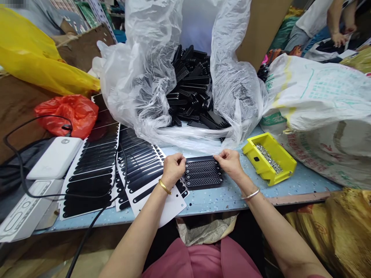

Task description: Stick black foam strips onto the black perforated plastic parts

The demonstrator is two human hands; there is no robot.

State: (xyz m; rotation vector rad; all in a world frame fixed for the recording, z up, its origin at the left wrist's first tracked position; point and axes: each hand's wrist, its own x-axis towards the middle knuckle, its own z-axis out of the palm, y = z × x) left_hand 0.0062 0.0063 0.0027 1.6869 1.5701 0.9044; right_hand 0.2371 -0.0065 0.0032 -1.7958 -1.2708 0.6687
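A row of several black mesh-faced plastic strips [203, 173] lies side by side on the blue table [226, 197] in front of me. My left hand [173, 168] is closed in a pinch at the left end of the rearmost strip [199, 158]. My right hand [230, 162] pinches the same strip at its right end. Sheets of black oblong stickers [95, 166] lie just left of my left hand, partly under it.
A clear plastic bag [145, 77] full of black plastic parts [193, 88] stands behind the strips. A yellow bin [269, 159] of small metal pieces sits to the right, next to a white woven sack [321, 100]. Left: red bag [69, 114], white power bank [55, 156], black cable [87, 231]. Another person [324, 23] works at the back right.
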